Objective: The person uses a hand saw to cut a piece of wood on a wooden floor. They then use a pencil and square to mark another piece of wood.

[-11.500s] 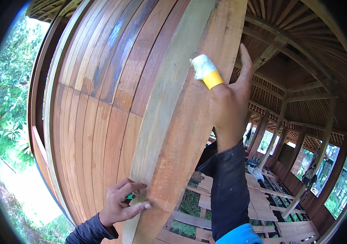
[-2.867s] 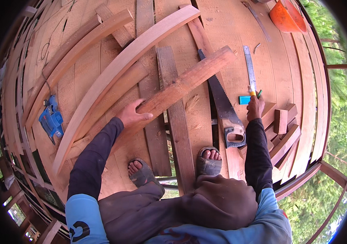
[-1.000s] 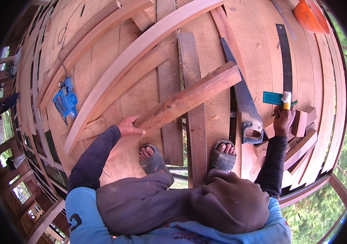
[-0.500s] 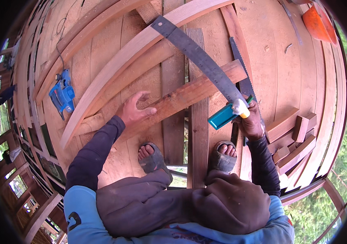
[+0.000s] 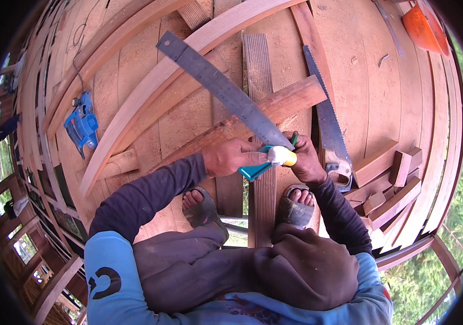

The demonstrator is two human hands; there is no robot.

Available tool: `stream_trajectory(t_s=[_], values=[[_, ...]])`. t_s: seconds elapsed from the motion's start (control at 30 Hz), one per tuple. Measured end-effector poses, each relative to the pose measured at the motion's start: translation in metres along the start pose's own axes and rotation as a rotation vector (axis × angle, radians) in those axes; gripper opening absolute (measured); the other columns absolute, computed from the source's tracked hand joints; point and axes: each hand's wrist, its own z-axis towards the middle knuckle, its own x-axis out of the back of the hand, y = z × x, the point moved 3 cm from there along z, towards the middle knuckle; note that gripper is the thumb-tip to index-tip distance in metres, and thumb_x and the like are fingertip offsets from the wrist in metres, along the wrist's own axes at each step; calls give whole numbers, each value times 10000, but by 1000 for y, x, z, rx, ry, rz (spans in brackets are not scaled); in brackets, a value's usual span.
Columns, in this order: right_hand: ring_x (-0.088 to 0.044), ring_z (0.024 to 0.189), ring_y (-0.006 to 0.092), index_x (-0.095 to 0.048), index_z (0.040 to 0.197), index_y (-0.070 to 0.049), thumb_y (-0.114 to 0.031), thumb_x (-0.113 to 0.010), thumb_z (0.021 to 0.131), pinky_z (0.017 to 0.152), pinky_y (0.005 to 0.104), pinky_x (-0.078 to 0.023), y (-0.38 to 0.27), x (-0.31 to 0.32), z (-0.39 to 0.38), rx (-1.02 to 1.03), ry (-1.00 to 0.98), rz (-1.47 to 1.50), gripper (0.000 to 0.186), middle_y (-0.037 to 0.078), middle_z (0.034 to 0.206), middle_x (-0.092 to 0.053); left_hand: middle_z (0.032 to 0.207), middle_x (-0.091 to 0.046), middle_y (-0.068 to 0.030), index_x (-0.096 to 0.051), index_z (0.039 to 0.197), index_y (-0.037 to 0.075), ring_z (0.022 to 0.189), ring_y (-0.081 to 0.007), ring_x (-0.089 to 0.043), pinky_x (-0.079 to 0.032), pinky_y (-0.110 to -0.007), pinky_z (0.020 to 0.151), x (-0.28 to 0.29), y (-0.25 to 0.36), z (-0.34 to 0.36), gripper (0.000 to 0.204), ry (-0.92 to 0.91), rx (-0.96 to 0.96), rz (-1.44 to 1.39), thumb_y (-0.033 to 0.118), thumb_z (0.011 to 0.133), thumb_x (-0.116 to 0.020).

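Observation:
A try square with a long grey steel blade and a teal handle is in front of me, its blade pointing to the far left. My right hand is closed round the handle end. The same hand also holds a small yellow tube-like thing with a white end and a slim green piece. My left hand grips the handle from the other side, its fingers partly hidden. Under the blade, a reddish wooden board lies slantwise across a grooved plank.
A handsaw lies to the right, near stacked wood offcuts. A blue power planer with a cord stands at the left. Long curved timbers span the far side. An orange container sits at the far right. Sandalled feet flank the plank.
My left hand has moved right from above the board onto the try square's handle. My right hand has shifted left, and the blade has swung further left.

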Motion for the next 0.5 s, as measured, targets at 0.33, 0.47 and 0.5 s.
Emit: stream_trajectory(t_s=[0.33,0.47,0.5], values=[[-514,679,19,-599,1403,11,-178,-601,1008,587,183,-394,-7,29,-1,61,62,16,438,-56,864,-591,1021,-736,-122,-651,1309,8,905,-210,-716,-571,-378,824,31,17,-9,431,426,-33,549,350,1046,-639],[-412,607,39,-599,1379,37,-264,-430,1082,530,199,-316,-19,29,-3,75,140,46,455,-23,824,-556,1384,-652,-195,-568,1467,65,1316,-332,-607,-473,-393,1105,67,22,-5,585,684,-312,929,370,989,-713],[-422,617,47,-598,1379,36,-293,-417,1092,536,204,-326,-15,28,-3,51,127,76,472,-8,861,-585,1327,-652,-202,-570,1447,73,1262,-370,-621,-496,-402,1058,72,22,-2,593,737,-257,982,362,960,-743]])
